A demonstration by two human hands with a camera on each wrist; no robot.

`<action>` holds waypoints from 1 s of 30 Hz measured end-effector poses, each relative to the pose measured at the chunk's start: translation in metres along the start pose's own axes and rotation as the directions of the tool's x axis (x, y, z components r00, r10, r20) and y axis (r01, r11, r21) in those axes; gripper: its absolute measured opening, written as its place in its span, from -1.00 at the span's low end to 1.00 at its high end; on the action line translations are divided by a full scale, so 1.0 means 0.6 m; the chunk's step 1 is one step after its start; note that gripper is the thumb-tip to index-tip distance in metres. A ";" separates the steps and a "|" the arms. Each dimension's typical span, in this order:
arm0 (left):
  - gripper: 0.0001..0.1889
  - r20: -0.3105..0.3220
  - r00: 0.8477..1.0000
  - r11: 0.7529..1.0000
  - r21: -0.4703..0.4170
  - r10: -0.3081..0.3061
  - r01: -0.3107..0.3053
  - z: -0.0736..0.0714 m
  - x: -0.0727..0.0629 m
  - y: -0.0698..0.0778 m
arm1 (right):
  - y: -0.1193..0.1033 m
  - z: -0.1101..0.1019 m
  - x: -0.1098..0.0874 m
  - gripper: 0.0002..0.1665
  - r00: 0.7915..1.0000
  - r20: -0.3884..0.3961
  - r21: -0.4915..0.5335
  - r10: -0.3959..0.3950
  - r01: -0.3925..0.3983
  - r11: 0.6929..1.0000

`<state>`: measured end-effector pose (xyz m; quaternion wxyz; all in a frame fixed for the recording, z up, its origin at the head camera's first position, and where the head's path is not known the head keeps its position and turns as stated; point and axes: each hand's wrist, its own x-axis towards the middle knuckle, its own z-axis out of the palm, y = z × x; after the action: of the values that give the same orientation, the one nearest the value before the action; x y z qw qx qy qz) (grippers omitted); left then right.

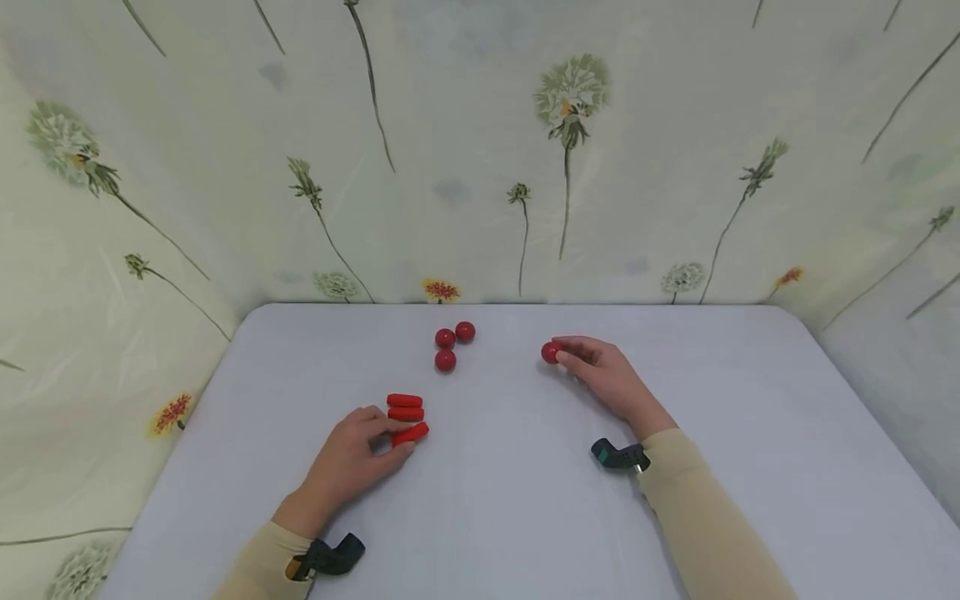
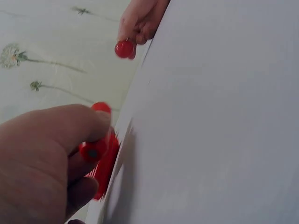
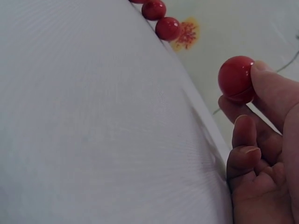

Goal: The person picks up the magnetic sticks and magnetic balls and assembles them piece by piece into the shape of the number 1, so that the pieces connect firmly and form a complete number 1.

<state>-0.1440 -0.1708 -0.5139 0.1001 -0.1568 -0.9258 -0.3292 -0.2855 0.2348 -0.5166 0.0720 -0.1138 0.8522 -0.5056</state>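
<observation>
Between its thumb and fingers my left hand point(image 1: 348, 458) pinches a short red rod point(image 1: 412, 433), tilted slightly. In the left wrist view the near end of this rod point(image 2: 93, 151) shows a small grey spot. Two similar red rods point(image 1: 405, 407) lie side by side just beyond it. A glossy red ball point(image 1: 551, 352) is pinched at the fingertips of my right hand point(image 1: 603, 375); the right wrist view shows the thumb on one side of the ball point(image 3: 236, 79), the other fingers curled. Three more red balls point(image 1: 446, 360) sit grouped on the table, left of the right hand.
The white-covered table point(image 1: 510, 500) meets a flower-printed cloth backdrop point(image 1: 465, 167) at its far edge and sides. Dark devices point(image 1: 619, 455) are strapped at both wrists over beige sleeves point(image 1: 705, 508).
</observation>
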 end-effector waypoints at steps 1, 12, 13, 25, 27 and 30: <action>-0.71 -0.011 1.000 1.000 -0.011 -0.003 0.003 0.004 0.001 0.004 | 0.000 0.000 0.000 -0.33 1.000 0.001 0.000 -0.011 0.011 1.000; -0.74 -0.040 0.999 0.998 -0.058 0.015 -0.017 0.047 0.016 0.052 | -0.002 0.005 0.001 -0.36 0.999 0.015 -0.062 -0.034 0.035 0.997; -0.74 -0.034 0.999 0.998 -0.052 0.019 -0.021 0.050 0.017 0.056 | -0.002 0.006 0.002 -0.36 0.999 0.018 -0.081 -0.040 0.041 0.996; -0.72 -0.012 1.000 1.000 -0.024 0.018 -0.018 0.077 0.030 0.096 | -0.004 0.009 0.001 -0.39 0.994 0.061 -0.199 -0.086 0.097 0.975; -0.72 -0.009 1.000 1.000 -0.017 0.024 -0.024 0.080 0.033 0.102 | -0.004 0.009 0.000 -0.38 0.994 0.064 -0.211 -0.093 0.104 0.972; -0.72 -0.012 0.999 0.999 -0.020 0.039 -0.039 0.084 0.037 0.111 | -0.005 0.011 0.000 -0.39 0.992 0.068 -0.223 -0.102 0.114 0.968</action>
<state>-0.1452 -0.0847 -0.5077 0.1100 -0.1739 -0.9186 -0.3374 -0.2834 0.2282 -0.5172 0.0548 -0.1818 0.8945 -0.4048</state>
